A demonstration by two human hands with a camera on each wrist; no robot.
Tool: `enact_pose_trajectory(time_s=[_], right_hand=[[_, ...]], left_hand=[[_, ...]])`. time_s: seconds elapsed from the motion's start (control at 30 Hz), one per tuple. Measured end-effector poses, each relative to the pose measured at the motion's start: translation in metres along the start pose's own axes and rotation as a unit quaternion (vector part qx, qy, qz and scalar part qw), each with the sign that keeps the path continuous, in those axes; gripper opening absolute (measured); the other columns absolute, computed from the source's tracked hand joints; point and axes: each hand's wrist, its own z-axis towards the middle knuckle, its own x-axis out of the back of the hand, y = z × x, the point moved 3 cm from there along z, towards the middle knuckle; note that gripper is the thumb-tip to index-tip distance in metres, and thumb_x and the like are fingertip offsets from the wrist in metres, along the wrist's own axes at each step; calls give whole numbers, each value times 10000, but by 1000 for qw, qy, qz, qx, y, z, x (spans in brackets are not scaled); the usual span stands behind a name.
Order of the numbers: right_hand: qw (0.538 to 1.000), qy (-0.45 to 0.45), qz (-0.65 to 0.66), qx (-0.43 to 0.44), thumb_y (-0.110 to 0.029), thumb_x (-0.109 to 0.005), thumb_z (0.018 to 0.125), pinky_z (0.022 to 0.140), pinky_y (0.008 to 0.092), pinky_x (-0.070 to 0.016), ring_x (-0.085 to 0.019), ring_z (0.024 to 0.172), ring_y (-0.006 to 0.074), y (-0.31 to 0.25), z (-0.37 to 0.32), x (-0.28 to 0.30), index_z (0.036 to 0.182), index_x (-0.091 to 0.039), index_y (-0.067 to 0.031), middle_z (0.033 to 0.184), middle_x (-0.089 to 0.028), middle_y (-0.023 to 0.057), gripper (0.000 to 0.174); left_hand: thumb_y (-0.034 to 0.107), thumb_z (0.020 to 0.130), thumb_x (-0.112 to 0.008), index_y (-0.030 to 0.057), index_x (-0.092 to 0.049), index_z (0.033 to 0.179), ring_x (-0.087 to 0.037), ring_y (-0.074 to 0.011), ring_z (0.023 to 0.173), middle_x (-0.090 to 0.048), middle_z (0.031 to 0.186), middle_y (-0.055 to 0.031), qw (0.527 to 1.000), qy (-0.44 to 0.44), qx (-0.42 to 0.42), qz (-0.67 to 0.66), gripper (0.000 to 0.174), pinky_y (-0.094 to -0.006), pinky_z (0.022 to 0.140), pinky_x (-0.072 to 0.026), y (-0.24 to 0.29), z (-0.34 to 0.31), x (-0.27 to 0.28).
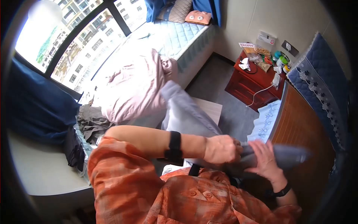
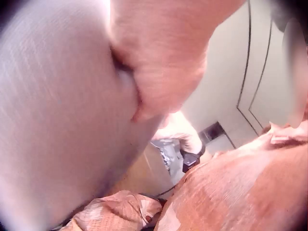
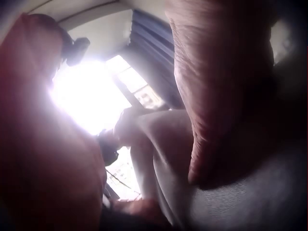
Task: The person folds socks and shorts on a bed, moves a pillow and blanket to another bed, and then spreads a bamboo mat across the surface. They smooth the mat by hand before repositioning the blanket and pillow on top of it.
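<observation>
A grey cloth garment (image 1: 190, 115), blurred in places, stretches across the front of the person in the head view. My left hand (image 1: 223, 149) grips a bunched part of it in a fist. The left wrist view has that thumb and hand (image 2: 159, 57) pinching the cloth (image 2: 62, 106), which fills much of the picture. My right hand (image 1: 266, 160) lies on the garment's right part with its fingers fairly straight. In the right wrist view, the right thumb (image 3: 207, 130) points down along the cloth (image 3: 250, 202); its fingers are hidden in shadow there.
A bed with a pink blanket (image 1: 130, 89) and dark clothing (image 1: 93, 121) stands by the window. A red bedside cabinet (image 1: 242, 84) carries packets and bottles. At the right is a wooden-coloured mat (image 1: 302, 115) beside a blue padded headboard (image 1: 320, 71).
</observation>
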Motion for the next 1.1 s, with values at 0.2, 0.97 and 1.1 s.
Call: enact_pose_trajectory(time_s=[0.2,0.97,1.1], right_hand=[[963,44,164,-211,-240,-753,591,660,393,-468,-593,778,335,21,-55,-82,914,-509,-40,832,-594,165,451],[963,182,37,-193,-112,-697,613,623,366,-461,-592,722,375,30,268,98,799,-477,14,732,-579,215,314],[971,224,35,-80,-72,-664,658,701,322,-458,-604,775,233,-4,379,162,874,-510,22,821,-610,171,282]], left_hand=[[164,635,-557,44,-543,699,-531,-249,775,-514,777,-82,999,-45,-7,4,137,-342,676,-460,-7,12,-48],[279,693,-681,216,-286,1333,-134,-382,1293,-175,1411,-97,585,91,779,204,754,-660,861,-285,-363,-364,97],[280,688,-675,261,-295,1328,-108,-399,1289,-151,1419,-79,535,64,826,164,745,-681,810,-319,-400,-390,86]])
